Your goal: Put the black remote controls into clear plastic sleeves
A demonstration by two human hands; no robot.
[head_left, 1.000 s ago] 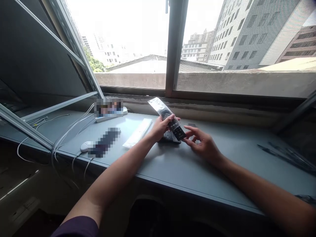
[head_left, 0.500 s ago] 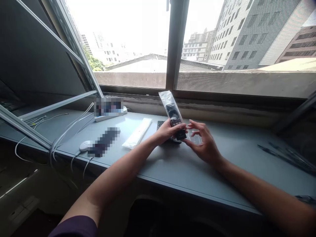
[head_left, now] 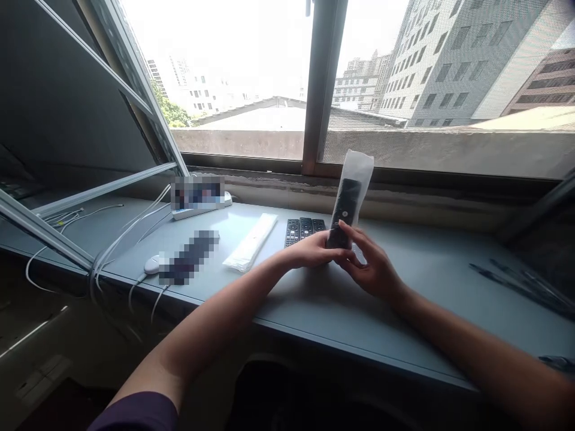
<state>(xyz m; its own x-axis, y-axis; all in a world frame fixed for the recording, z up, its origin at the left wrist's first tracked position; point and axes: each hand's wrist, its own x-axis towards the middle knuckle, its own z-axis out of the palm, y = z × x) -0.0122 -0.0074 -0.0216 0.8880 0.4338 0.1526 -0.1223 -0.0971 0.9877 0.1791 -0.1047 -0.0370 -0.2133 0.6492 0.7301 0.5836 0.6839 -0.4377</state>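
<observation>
A black remote control [head_left: 345, 211] stands almost upright above the grey desk [head_left: 314, 299], its upper part inside a clear plastic sleeve [head_left: 359, 167]. My left hand [head_left: 309, 251] is closed round its lower end from the left. My right hand [head_left: 371, 266] grips the same end from the right, thumb pressed on the front. Just behind my left hand lie black remotes [head_left: 303, 230] side by side on the desk, partly hidden by my fingers.
A white wrapped packet [head_left: 251, 242] lies left of the remotes. Further left are a white mouse [head_left: 151, 264], a power strip [head_left: 200, 206] and white cables [head_left: 117, 245]. An open window frame [head_left: 90, 197] slants over the left. Dark pens [head_left: 512, 281] lie far right.
The bagged remote has swung from leaning left to nearly upright and shifted right. My right hand has closed on its lower end, and the remotes on the desk have come into view.
</observation>
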